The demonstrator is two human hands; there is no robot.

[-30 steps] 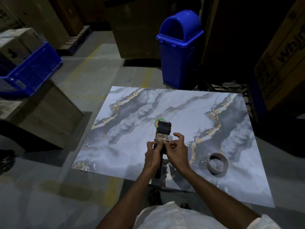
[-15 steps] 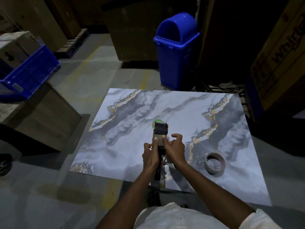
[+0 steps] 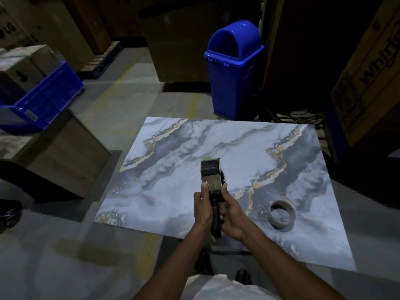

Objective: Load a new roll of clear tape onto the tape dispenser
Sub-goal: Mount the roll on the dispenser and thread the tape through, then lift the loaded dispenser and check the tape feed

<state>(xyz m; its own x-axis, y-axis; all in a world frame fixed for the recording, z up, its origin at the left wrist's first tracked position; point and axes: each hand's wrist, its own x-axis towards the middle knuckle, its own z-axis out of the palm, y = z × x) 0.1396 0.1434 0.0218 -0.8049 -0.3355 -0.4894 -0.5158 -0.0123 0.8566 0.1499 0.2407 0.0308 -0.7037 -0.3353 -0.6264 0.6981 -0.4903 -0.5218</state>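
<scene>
I hold a black hand-held tape dispenser (image 3: 211,174) upright above the marble-patterned table (image 3: 303,161), its handle pointing toward me. My left hand (image 3: 201,207) grips the left side of the handle, thumb up along the dispenser body. My right hand (image 3: 232,213) wraps the right side of the handle, thumb on the body. A bit of green shows at the dispenser's far end. A ring of tape (image 3: 281,215), brownish and hollow, lies flat on the table to the right of my right hand, apart from it.
A blue swing-lid bin (image 3: 233,68) stands on the floor beyond the table's far edge. Cardboard boxes (image 3: 368,83) rise at the right and back. A blue crate (image 3: 43,100) sits on a wooden box at the left. Concrete floor lies left of the table.
My right hand's fingers have come off the dispenser's body and dropped to the handle. The camera view has shifted slightly; the tape ring has stayed put.
</scene>
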